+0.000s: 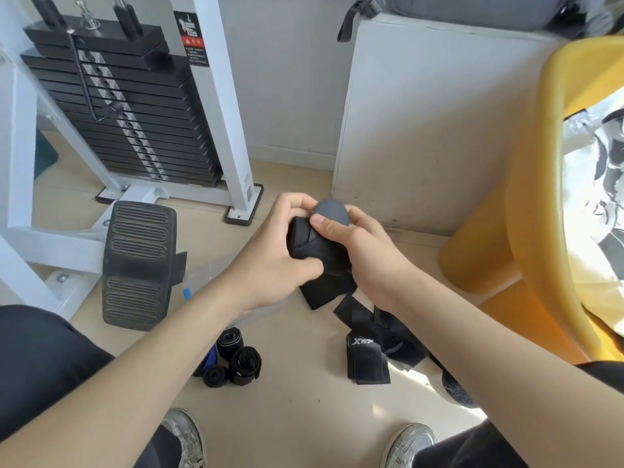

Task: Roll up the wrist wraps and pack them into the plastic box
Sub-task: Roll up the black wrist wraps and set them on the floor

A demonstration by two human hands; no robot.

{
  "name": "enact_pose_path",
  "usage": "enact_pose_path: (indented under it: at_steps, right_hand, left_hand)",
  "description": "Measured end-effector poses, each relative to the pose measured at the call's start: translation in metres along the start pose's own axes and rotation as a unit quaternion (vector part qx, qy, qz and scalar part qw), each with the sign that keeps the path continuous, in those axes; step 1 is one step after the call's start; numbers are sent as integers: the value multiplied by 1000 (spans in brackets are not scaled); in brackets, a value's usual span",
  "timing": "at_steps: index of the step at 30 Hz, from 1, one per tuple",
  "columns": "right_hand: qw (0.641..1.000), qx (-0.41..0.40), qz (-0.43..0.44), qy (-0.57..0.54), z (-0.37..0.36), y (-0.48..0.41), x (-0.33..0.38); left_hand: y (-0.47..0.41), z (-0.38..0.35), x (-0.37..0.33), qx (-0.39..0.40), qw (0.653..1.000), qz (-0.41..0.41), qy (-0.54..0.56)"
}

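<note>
Both hands hold one black wrist wrap (314, 244) above the floor. My left hand (277, 251) grips its rolled part from the left, fingers curled over the top. My right hand (361, 248) pinches the wrap's grey rounded end (332, 211) between thumb and fingers. The loose tail (324, 292) hangs below the hands. Three rolled black wraps (236, 361) lie on the floor near my left forearm. Unrolled black wraps (368, 356), one with a white logo, lie under my right forearm. The clear plastic box (202, 275) sits mostly hidden behind my left arm.
A weight-stack machine (128, 106) with a black foot plate (138, 265) stands at the left. A white cabinet (422, 123) is behind, a yellow chair (526, 204) at the right. My two shoes (184, 434) show at the bottom edge on the pale wooden floor.
</note>
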State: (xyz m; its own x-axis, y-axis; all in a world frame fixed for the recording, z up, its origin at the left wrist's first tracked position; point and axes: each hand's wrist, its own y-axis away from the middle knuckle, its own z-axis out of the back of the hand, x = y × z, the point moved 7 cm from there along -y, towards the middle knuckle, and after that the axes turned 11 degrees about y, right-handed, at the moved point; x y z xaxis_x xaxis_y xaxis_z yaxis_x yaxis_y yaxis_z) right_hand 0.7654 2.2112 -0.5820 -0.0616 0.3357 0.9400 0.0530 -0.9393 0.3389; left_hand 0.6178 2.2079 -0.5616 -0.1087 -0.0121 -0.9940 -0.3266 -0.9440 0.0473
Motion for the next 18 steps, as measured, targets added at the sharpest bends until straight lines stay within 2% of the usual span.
enact_pose_path:
  at_steps: [5,8,10,13,15,18]
  right_hand:
    - [988,117,-67,81,-27,11,-25]
    - [977,190,-82,44,-36,21,-29]
    - [980,182,-68,34,-35,25,-27]
    - [988,132,-22,75,-31,26,-26]
    - [993,79,-6,92,-25,28,-27]
    - [990,-3,40,137,-20,34,-28]
  left_hand:
    - [8,5,-10,-8,999,-23,-21]
    - [12,10,-15,-5,999,-31,-14]
    - [17,10,-17,5,999,-34,-9]
    - [27,3,-11,33,999,-14,-26]
    - [33,-1,-2,56,995,10,-82]
    - [40,0,14,74,990,66,-103]
